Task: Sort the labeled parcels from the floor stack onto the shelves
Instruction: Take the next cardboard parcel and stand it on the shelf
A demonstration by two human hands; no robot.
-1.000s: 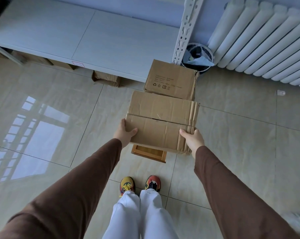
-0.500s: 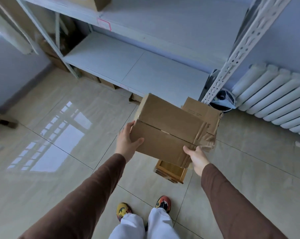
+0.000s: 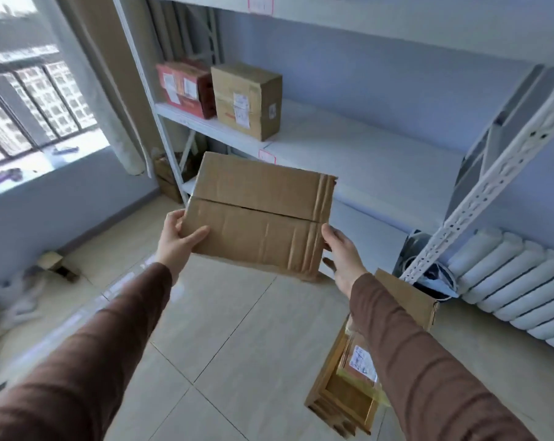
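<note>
Compared with the view one second ago, the held parcel has been raised from just above the floor stack to the height of the shelving, and the view now takes in the upper shelves instead of only the lowest board. At far left, a barred window (image 3: 30,100) and its sill stand beside a rolled curtain (image 3: 110,100). The left hand (image 3: 178,241) grips the left end of the flat cardboard parcel (image 3: 259,214): the thumb lies on the top face and the fingers (image 3: 174,222) curl round the edge. The parcel is held in the air, clear of every surface, in front of the middle shelf (image 3: 349,154). Its long axis runs left to right across the view, its broad face is tilted up toward the camera, and its far edge points at the shelf. A seam crosses the top face along the long axis. On the middle shelf, to the left, a red box (image 3: 186,89) stands touching a brown labelled box (image 3: 247,100). The right hand (image 3: 342,256) holds the right end of the parcel, fingers curled against the creased edge. Below the right sleeve, the remaining floor stack (image 3: 349,386) shows a white label. At right, a perforated white upright (image 3: 492,186) stands in front of a white radiator (image 3: 517,281).
</note>
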